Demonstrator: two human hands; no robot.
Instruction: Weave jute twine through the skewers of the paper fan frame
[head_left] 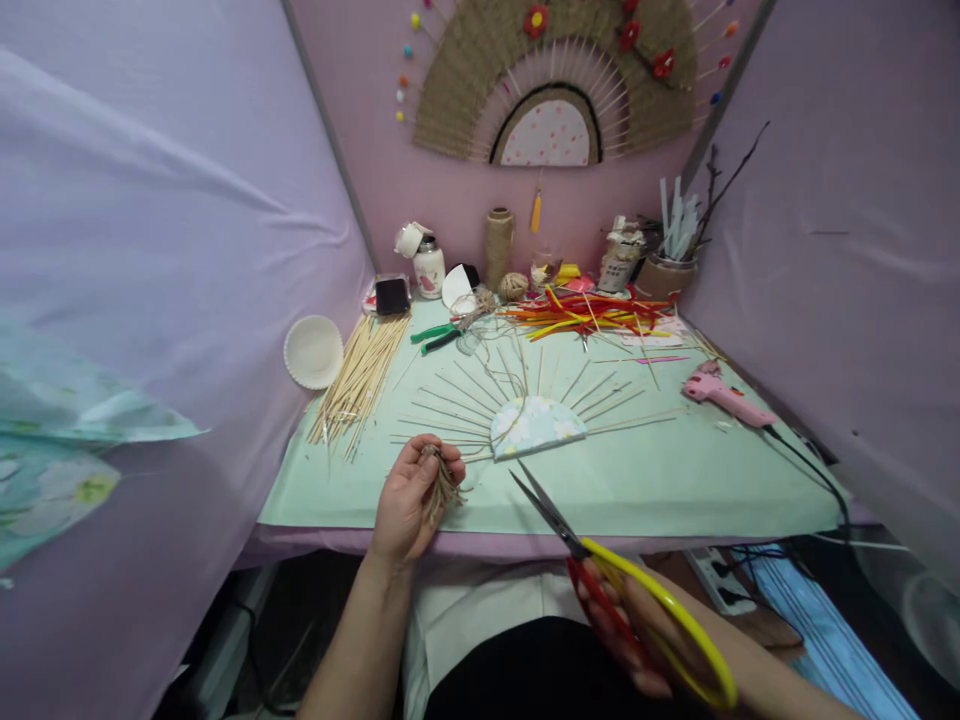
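A printed label (618,271) on the jar (624,240) at the rear right is bearing dark characters too small to read. The left hand (406,500) is reaching forward over the front edge (675,531), its fingers pinching a bundle of twine (444,487), whose loose ends are splaying downward and to the right. The right hand (616,622) is lying nearer the wearer, its fingers grasping the red and yellow handles of the scissors (576,545); the slightly parted blades are pointing forward and leftward across the edge. Beyond both hands, a half-round floral fan base (537,426) with radiating sticks (630,426) is resting on the pale green tabletop (690,490). Open room is extending between this base and the front edge, widening rightward toward a pink glue gun (729,397), while bamboo skewers (366,365) are occupying the left side
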